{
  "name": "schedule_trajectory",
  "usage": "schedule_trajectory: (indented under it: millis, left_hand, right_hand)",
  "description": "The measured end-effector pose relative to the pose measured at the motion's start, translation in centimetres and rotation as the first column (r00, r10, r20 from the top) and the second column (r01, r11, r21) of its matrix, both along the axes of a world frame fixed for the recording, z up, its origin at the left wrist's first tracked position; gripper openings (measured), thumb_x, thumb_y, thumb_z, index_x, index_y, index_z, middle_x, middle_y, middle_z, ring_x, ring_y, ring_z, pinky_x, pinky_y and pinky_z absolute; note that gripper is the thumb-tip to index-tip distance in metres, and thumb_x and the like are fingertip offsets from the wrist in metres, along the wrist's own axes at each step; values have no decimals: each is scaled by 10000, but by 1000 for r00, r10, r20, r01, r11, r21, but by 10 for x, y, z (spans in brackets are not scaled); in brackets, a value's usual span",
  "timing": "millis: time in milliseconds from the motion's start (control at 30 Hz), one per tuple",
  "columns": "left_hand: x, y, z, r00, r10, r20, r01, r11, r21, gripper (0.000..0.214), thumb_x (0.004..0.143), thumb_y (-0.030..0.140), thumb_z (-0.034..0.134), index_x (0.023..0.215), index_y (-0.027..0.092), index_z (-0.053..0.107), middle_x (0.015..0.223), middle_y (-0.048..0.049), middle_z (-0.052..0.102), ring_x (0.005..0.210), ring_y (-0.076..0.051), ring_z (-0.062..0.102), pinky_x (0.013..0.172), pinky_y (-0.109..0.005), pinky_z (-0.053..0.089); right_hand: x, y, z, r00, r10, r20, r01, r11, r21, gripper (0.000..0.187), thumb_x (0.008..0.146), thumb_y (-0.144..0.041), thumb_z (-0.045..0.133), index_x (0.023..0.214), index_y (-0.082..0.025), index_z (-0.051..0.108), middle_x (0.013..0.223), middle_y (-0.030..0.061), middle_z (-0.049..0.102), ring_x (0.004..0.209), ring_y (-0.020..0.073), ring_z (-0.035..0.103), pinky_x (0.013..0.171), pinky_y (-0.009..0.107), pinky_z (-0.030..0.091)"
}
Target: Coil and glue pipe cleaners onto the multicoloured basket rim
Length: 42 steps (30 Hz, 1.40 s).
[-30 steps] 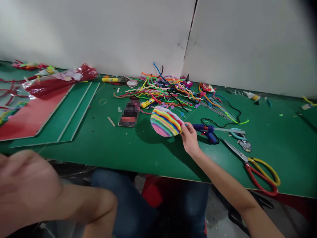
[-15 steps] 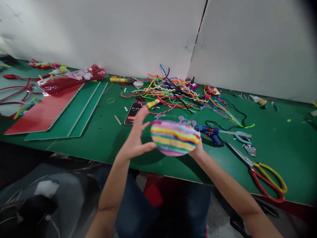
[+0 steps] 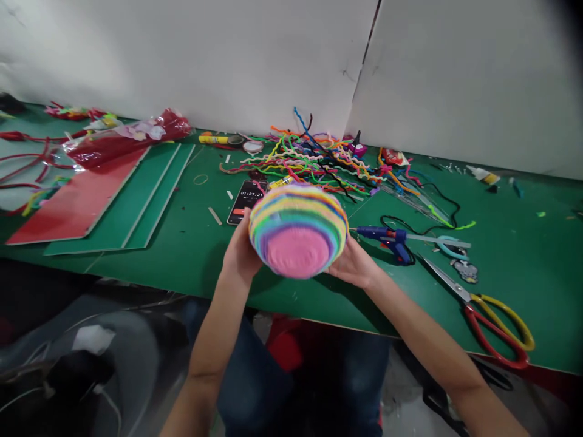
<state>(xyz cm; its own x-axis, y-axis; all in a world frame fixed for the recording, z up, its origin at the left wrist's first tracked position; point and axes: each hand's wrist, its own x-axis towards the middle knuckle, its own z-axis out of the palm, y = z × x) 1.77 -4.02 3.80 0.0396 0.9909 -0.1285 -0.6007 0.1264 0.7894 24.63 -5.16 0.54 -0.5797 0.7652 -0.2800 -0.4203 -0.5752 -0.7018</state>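
I hold a round bowl (image 3: 297, 230) coiled from rainbow pipe cleaners above the near edge of the green table (image 3: 501, 291). Its pink bottom faces the camera. My left hand (image 3: 240, 252) cups its left side and my right hand (image 3: 355, 264) supports its right side from below. Both hands have fingers curled against the bowl. A pile of loose coloured pipe cleaners (image 3: 319, 161) lies behind it by the white wall.
A phone (image 3: 247, 199) lies face up behind the bowl. A blue glue gun (image 3: 387, 235) and red-and-yellow scissors (image 3: 492, 312) lie to the right. Red and green boards (image 3: 104, 194) and a red plastic bag (image 3: 122, 142) lie to the left. A yellow glue stick (image 3: 213, 139) rests near the wall.
My left hand came up from low left and closed on the bowl. The bowl was lifted off the table, turned so its pink bottom faces me, and brought nearer.
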Motion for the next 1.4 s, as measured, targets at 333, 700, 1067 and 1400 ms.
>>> schedule_trajectory:
  millis: [333,700,1067,1400]
  left_hand:
    - [27,4,6,929,166,330,-47,939,-340,306,979,205,391,859,172,670,670,24,692,592,-63,660,608,-155,539]
    - [61,-10,-3,887,148,437,16,936,-350,399,1003,363,369,787,183,652,685,22,714,651,-71,682,675,-162,561]
    - [67,-24,-3,927,43,373,35,979,-200,247,960,201,475,801,230,662,721,65,717,621,-55,657,594,-153,515]
    - [57,-23,-16,967,-70,244,89,994,-66,410,810,622,584,995,266,670,1075,-6,713,1214,-233,579,931,-346,543]
  right_hand:
    - [-8,3,1,961,-237,-145,234,972,-37,242,792,-503,662,878,-279,631,857,-68,735,885,105,677,899,291,503]
    - [-18,-6,10,909,-332,-253,247,916,-316,319,895,-557,502,906,-274,651,864,-66,762,792,95,712,774,274,561]
    - [-10,-6,8,912,-307,-274,221,927,-301,297,908,-526,499,872,-277,656,812,-85,756,695,87,691,760,300,553]
    - [-16,-15,6,960,-94,-263,47,983,-179,382,786,-616,609,908,-259,664,906,-29,765,819,114,704,714,260,569]
